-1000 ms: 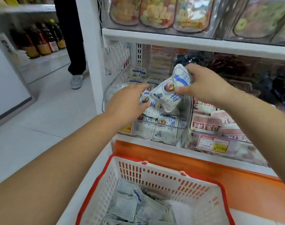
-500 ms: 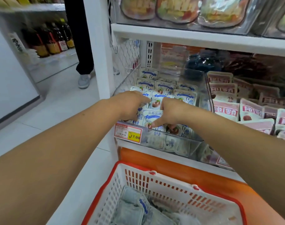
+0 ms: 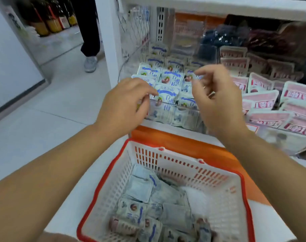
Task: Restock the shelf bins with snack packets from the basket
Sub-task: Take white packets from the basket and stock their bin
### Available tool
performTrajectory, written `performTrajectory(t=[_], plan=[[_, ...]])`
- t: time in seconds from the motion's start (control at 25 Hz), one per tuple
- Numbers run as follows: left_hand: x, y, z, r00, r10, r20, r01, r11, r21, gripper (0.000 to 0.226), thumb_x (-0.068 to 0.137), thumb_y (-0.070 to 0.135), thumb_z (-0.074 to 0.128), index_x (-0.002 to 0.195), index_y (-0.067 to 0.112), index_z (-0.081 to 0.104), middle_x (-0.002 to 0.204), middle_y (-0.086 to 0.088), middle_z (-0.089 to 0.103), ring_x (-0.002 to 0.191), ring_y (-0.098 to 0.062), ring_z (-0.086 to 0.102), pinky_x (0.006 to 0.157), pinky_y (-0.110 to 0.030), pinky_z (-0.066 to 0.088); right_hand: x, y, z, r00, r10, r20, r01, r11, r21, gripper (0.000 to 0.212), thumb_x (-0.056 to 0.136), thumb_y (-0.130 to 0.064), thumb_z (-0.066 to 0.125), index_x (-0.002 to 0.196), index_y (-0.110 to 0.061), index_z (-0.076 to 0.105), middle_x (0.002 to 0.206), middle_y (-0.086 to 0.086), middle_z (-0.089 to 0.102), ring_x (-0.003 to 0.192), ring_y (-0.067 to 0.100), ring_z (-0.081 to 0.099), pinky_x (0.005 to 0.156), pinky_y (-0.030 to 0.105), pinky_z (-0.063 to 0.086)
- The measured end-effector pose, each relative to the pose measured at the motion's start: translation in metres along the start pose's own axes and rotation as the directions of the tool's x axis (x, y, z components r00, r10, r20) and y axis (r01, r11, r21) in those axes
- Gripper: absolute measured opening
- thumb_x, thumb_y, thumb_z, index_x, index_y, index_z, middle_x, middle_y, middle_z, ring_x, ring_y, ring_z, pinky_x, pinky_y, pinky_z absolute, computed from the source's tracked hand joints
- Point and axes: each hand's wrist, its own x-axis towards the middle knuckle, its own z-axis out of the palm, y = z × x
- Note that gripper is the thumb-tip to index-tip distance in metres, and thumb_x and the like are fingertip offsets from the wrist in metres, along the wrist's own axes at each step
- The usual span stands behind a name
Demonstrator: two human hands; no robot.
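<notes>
Left hand point(image 3: 124, 105) and right hand point(image 3: 218, 102) are held empty, fingers loosely curled, above blue packets point(image 3: 168, 95), twelve o'clock from basket point(image 3: 175, 155).

White shelf point(image 3: 110, 49) — clear bin point(image 3: 175, 117) of blue-white packets point(image 3: 168, 79) just beside pink packets point(image 3: 265, 100)

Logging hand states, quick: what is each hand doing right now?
Left hand: fingertips at a blue-white packet; grip cannot be told.
Right hand: open, empty.
</notes>
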Motion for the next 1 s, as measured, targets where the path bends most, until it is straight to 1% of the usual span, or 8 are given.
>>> performTrajectory(t=[0.12, 0.2, 0.36, 0.52, 0.56, 0.68, 0.84, 1.0], plan=[[-0.088, 0.030, 0.032, 0.983, -0.019, 0.180, 0.032, 0.997, -0.070, 0.026, 0.087, 0.018, 0.050, 0.103, 0.022, 0.071, 0.104, 0.006, 0.067, 0.097, -0.014, 0.058, 0.075, -0.028, 0.051, -0.098, 0.032, 0.017, 0.991, 0.124, 0.050, -0.128, 0.988, 0.088, 0.020, 0.093, -0.007, 0.056, 0.101, -0.025, 0.053, 0.066, -0.008, 0.048, 0.054, 0.005, 0.042, 0.053, 0.021, 0.036], [-0.142, 0.039, 0.067, 0.865, -0.147, 0.480, 0.207, 0.975, -0.075, 0.026, 0.093, 0.020, 0.052, 0.113, 0.025, 0.067, 0.116, 0.008, 0.063, 0.107, -0.011, 0.056, 0.083, -0.032, 0.053, -0.153, 0.073, 0.038, 0.902, 0.362, 0.234, -0.349, 0.932, -0.095, 0.017, 0.095, -0.009, 0.054, 0.103, -0.024, 0.056, 0.071, -0.010, 0.052, 0.057, 0.005, 0.047, 0.056, 0.028, 0.040], [-0.223, 0.054, 0.119, 0.430, -0.239, 0.871, 0.492, 0.870, -0.004, 0.035, 0.098, 0.023, 0.052, 0.133, 0.022, 0.055, 0.135, -0.002, 0.051, 0.121, -0.021, 0.052, 0.099, -0.031, 0.043, -0.234, 0.151, 0.052, 0.260, 0.723, 0.640, -0.430, 0.680, -0.593, 0.023, 0.099, -0.023, 0.046, 0.115, -0.016, 0.060, 0.104, 0.002, 0.060, 0.080, 0.016, 0.057, 0.070, 0.028, 0.046], [-0.260, 0.060, 0.141, 0.218, -0.276, 0.936, 0.615, 0.784, 0.088, 0.039, 0.098, 0.023, 0.053, 0.137, 0.018, 0.052, 0.142, -0.007, 0.047, 0.128, -0.024, 0.047, 0.106, -0.034, 0.038, -0.302, 0.170, 0.063, -0.213, 0.650, 0.729, -0.015, 0.744, -0.668, 0.026, 0.094, -0.029, 0.051, 0.082, -0.007, 0.058, 0.106, 0.021, 0.064, 0.082, 0.024, 0.053, 0.077, 0.039, 0.045], [-0.263, 0.060, 0.144, 0.193, -0.278, 0.941, 0.628, 0.772, 0.099, 0.038, 0.099, 0.024, 0.053, 0.137, 0.019, 0.052, 0.144, -0.006, 0.047, 0.130, -0.024, 0.046, 0.107, -0.035, 0.038, -0.317, 0.169, 0.066, -0.242, 0.654, 0.717, 0.062, 0.748, -0.661, 0.027, 0.093, -0.032, 0.052, 0.084, -0.007, 0.058, 0.103, 0.019, 0.064, 0.082, 0.024, 0.054, 0.076, 0.038, 0.045], [-0.264, 0.062, 0.145, 0.162, -0.297, 0.941, 0.689, 0.717, 0.108, 0.038, 0.098, 0.026, 0.054, 0.136, 0.020, 0.053, 0.145, -0.003, 0.048, 0.129, -0.021, 0.048, 0.108, -0.037, 0.039, -0.338, 0.168, 0.068, -0.145, 0.658, 0.739, 0.107, 0.753, -0.649, 0.024, 0.092, -0.031, 0.058, 0.095, -0.008, 0.061, 0.104, 0.011, 0.066, 0.091, 0.025, 0.061, 0.079, 0.033, 0.048], [-0.261, 0.061, 0.143, 0.089, -0.350, 0.933, 0.900, 0.430, 0.076, 0.058, 0.092, 0.030, 0.065, 0.145, 0.026, 0.042, 0.145, 0.004, 0.044, 0.131, -0.018, 0.045, 0.099, -0.034, 0.046, -0.296, 0.167, 0.062, 0.069, 0.694, 0.717, -0.520, 0.638, -0.567, 0.018, 0.092, -0.027, 0.063, 0.079, -0.021, 0.052, 0.080, -0.003, 0.053, 0.069, 0.011, 0.049, 0.065, 0.026, 0.039], [-0.245, 0.064, 0.135, -0.020, -0.344, 0.939, 0.995, -0.095, -0.014, 0.050, 0.082, 0.032, 0.076, 0.129, 0.024, 0.060, 0.135, 0.009, 0.055, 0.122, -0.013, 0.054, 0.095, -0.039, 0.051, -0.245, 0.145, 0.042, 0.188, 0.679, 0.709, -0.829, 0.497, -0.256, 0.023, 0.085, -0.041, 0.072, 0.095, -0.021, 0.069, 0.096, 0.000, 0.067, 0.078, 0.015, 0.059, 0.064, 0.025, 0.047]])
